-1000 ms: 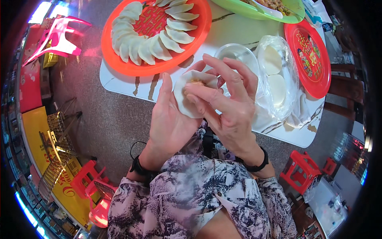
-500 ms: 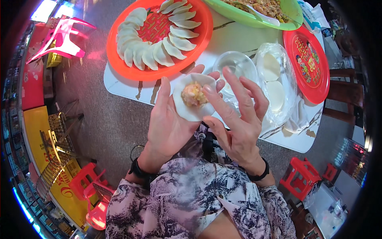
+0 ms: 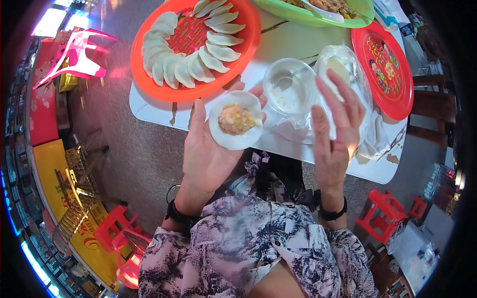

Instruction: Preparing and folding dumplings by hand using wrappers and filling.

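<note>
On my left hand point(image 3: 206, 154), palm up, lies a round dumpling wrapper point(image 3: 217, 137). A mound of pinkish-yellow filling point(image 3: 235, 119) sits in its middle; the fingers support it from below and the thumb stands beside its edge. My right hand point(image 3: 338, 131) is raised to the right with fingers apart, holding nothing. It is over the near side of a clear plastic bag point(image 3: 365, 107) with round wrappers point(image 3: 334, 67) inside, and partly hides it. Between the hands stands a clear plastic tub point(image 3: 290, 102) with white bits at the bottom.
An orange-red plate point(image 3: 141, 82) at the far left carries several folded dumplings point(image 3: 198, 68) in a ring. A green bowl point(image 3: 298, 16) of filling with a white spoon point(image 3: 325, 12) stands at the back. A red patterned plate point(image 3: 365, 42) lies at the table's point(image 3: 370, 171) right side.
My right hand has drawn away from the filling, toward the right, and its fingers have spread. The filling now looks flatter and wider. My left hand with the wrapper has shifted slightly left.
</note>
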Available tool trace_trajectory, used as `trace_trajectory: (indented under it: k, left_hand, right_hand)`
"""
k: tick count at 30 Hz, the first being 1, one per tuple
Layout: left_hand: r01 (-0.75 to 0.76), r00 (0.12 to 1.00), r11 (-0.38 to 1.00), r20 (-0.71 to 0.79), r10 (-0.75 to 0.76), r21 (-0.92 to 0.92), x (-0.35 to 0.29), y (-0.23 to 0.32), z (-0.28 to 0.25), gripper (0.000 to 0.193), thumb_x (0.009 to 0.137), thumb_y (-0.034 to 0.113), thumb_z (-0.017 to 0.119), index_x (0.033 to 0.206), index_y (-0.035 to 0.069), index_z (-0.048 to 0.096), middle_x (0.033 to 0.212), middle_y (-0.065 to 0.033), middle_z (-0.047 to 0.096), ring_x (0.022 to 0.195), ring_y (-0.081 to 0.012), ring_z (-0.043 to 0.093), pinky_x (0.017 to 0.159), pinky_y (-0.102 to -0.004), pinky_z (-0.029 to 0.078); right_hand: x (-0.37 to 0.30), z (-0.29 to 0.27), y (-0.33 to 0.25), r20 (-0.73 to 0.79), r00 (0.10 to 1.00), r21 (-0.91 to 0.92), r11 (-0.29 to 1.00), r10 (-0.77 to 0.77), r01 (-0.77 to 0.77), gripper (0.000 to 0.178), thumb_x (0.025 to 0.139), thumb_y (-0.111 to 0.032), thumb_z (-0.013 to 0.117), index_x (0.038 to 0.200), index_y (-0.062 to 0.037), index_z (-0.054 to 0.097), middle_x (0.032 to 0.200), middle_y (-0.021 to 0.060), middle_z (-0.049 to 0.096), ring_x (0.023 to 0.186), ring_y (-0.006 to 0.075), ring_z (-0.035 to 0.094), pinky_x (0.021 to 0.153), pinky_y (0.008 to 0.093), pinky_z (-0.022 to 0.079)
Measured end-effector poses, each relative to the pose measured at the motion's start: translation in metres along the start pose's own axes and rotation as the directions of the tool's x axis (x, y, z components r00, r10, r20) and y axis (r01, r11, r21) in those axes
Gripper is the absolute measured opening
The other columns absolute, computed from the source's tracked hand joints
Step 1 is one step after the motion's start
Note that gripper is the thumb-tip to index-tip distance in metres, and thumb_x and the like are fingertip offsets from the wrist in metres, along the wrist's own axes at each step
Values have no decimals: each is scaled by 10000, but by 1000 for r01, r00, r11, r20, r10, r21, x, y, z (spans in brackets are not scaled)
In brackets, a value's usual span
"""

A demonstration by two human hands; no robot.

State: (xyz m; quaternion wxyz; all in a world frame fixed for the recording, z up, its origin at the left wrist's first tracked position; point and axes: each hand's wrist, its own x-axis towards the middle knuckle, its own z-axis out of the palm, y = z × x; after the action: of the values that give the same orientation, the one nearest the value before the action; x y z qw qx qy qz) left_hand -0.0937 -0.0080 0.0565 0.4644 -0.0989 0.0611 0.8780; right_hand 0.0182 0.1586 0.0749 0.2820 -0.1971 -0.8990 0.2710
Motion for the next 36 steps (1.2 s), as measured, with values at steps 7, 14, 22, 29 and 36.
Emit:
trace_trajectory:
  k: [7,14,22,29,36]
  left_hand:
    - [-90,989,990,-111,102,111,-6,13,-4,641,1047,435,286,1441,-70,280,1488,-300,297,1396,-394,306,1159,-507,276]
    - [-24,996,998,-79,29,67,-7,11,-7,666,1042,463,275,1448,-65,266,1503,-304,258,1403,-405,286,1163,-518,260]
    - [59,994,992,-99,-48,111,-2,6,-6,712,1026,516,276,1463,-46,256,1483,-283,316,1390,-396,319,1155,-495,280]
    - [176,984,976,-55,-170,131,4,-5,2,702,1029,531,220,1451,-25,303,1457,-234,392,1370,-323,382,1139,-454,307]
    - [131,991,984,-37,-128,120,3,-6,1,671,1041,503,203,1446,-21,313,1453,-227,402,1363,-303,396,1128,-441,328]
  right_hand:
    - [6,3,17,179,977,-233,960,-115,156,443,772,-304,758,1120,-48,664,1321,84,542,1204,304,448,1009,426,347]
    - [7,20,26,312,939,-260,937,-145,232,750,607,-561,756,1106,-10,661,1376,61,474,1209,283,420,1035,437,294]
    - [15,7,13,326,936,-244,945,-133,219,695,666,-585,714,1124,-63,675,1368,63,497,1210,298,402,1044,435,278]
    - [13,7,-11,328,898,-16,948,-295,317,375,876,-395,607,1182,-195,693,1385,34,506,1208,279,408,1041,388,297]
    - [5,-8,-10,351,901,-164,930,-256,328,401,893,-438,580,1186,-186,690,1413,35,484,1219,277,409,1043,388,299]
